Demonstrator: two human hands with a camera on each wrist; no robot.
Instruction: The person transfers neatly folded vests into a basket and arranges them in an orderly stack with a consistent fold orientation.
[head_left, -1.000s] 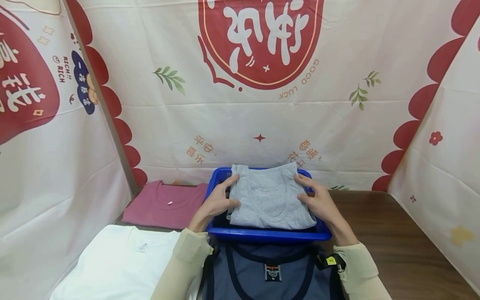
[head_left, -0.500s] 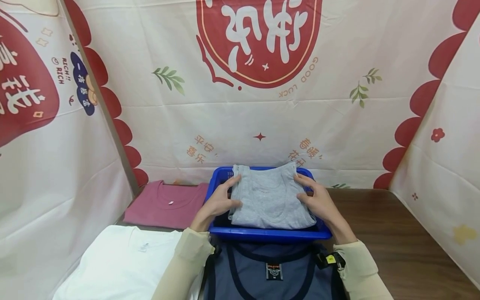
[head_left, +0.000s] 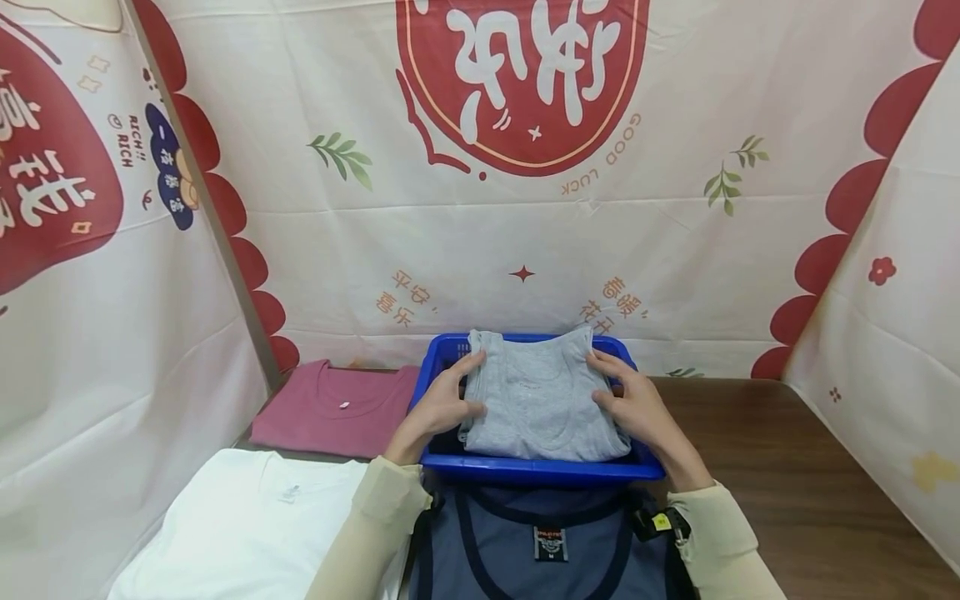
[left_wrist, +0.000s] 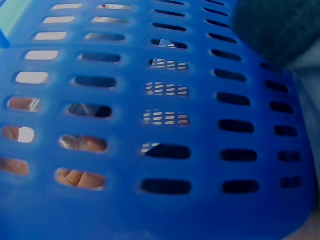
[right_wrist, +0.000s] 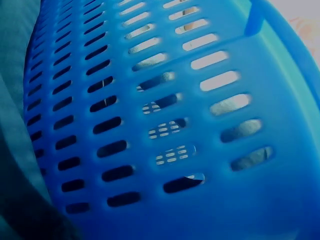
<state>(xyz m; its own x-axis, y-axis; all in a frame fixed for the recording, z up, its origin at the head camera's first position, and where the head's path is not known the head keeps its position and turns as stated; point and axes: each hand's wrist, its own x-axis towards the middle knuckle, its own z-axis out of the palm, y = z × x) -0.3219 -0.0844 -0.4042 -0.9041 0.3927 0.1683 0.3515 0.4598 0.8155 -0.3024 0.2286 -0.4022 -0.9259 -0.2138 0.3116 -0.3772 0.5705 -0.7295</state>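
Observation:
A folded grey tank top [head_left: 536,400] lies in the blue plastic basket [head_left: 540,473], its top corners up over the far rim. My left hand [head_left: 441,404] grips its left side, thumb and forefinger on the cloth. On the opposite side my right hand [head_left: 636,402] holds the right edge in the same way. The other fingers are mostly hidden inside the basket. Both wrist views are filled by the slotted basket wall [left_wrist: 120,210]; fingers [left_wrist: 80,178] show through some slots in the left one. The right wrist view also shows grey cloth [right_wrist: 250,159] through the slots.
A folded dark blue top [head_left: 502,542] with black trim lies in front of the basket. On the left are a folded pink T-shirt [head_left: 337,417] and a white one [head_left: 255,525]. The brown wooden table [head_left: 787,492] extends right; printed cloth walls [head_left: 480,242] enclose the back and sides.

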